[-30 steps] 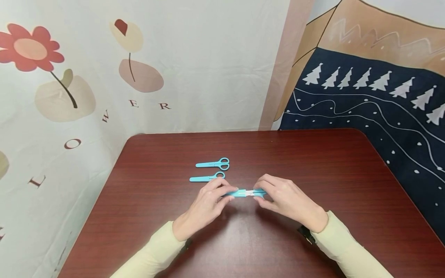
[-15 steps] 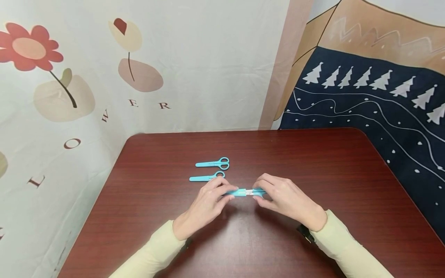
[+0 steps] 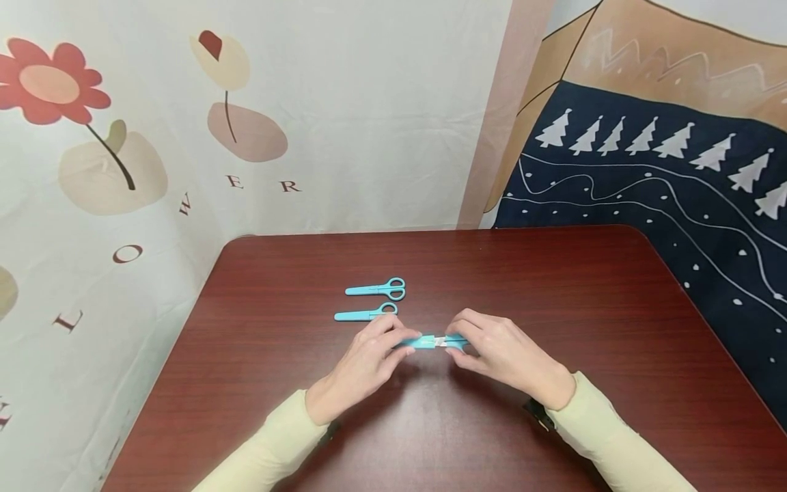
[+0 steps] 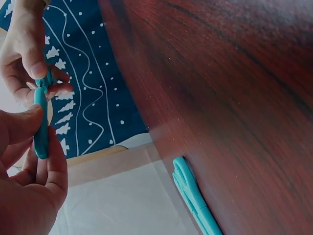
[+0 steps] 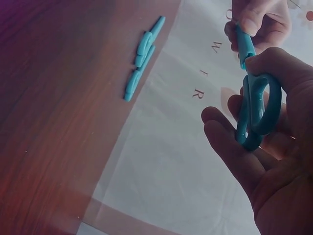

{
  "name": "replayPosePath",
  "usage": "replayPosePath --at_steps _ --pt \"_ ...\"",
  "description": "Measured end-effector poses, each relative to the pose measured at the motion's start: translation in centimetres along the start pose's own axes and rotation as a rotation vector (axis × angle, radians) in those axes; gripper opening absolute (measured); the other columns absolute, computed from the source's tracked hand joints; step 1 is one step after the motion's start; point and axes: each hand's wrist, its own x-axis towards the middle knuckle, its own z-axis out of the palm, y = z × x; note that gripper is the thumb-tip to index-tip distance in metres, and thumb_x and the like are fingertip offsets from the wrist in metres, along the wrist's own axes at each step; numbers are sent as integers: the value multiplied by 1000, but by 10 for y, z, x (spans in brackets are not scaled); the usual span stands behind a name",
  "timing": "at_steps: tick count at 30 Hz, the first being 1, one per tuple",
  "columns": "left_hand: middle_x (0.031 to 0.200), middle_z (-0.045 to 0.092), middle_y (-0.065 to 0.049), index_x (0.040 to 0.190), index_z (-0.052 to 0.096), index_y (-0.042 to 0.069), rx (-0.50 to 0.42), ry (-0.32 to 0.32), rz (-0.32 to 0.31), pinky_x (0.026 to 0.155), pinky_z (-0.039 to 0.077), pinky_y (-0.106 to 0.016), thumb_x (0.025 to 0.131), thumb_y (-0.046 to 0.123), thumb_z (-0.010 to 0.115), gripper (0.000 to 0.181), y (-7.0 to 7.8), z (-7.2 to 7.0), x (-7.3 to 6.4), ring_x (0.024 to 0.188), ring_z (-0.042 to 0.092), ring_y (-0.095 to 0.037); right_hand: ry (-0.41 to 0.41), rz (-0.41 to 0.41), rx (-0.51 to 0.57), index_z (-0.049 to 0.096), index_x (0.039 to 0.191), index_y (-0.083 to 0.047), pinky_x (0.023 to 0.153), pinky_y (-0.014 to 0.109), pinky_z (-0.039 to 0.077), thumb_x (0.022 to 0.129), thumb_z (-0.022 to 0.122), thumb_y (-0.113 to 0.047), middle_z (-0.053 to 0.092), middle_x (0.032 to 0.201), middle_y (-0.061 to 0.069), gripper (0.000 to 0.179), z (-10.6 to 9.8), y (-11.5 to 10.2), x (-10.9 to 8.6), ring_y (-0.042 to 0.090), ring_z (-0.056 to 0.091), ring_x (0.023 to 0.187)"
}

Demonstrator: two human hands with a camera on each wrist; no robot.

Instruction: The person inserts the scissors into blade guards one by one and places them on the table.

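In the head view my left hand (image 3: 363, 362) pinches a light-blue blade cover (image 3: 425, 342) between thumb and fingers. My right hand (image 3: 504, 355) holds the blue-handled scissors (image 3: 453, 339) by the handles. A short stretch of silver blade shows between cover and handles; the rest of the blades sits inside the cover. Both are held level above the table, the cover pointing left. The right wrist view shows the finger loops (image 5: 276, 105) with the thumb on top. In the left wrist view the cover (image 4: 42, 129) lies between thumb and curled fingers.
Two more scissors in blue covers, a far pair (image 3: 364, 291) and a near pair (image 3: 355, 316), lie on the dark red wooden table (image 3: 553, 287) beyond my left hand, which partly overlaps the near pair's loops. Printed cloths (image 3: 369, 123) hang behind the table.
My right hand has shifted very slightly left with the scissors, and the bare stretch of blade looks a little shorter. The left hand and the two other scissors stay in place.
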Motion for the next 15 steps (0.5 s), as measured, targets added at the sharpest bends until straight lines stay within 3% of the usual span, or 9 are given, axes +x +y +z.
replayPosePath --at_steps 6,15 --pt "96 59 2 110 76 7 8 -36 -11 73 45 -21 89 4 80 22 1 -1 0 86 52 -13 17 -31 -3 68 98 -11 68 19 55 81 86 -13 64 98 -4 25 2 1 -1 5 61 77" --pt "94 58 2 107 76 7 27 -14 21 73 46 -23 88 5 81 21 1 0 1 84 52 -14 29 -52 -14 68 98 -9 69 20 56 81 87 -12 64 98 -3 26 3 2 0 6 63 80"
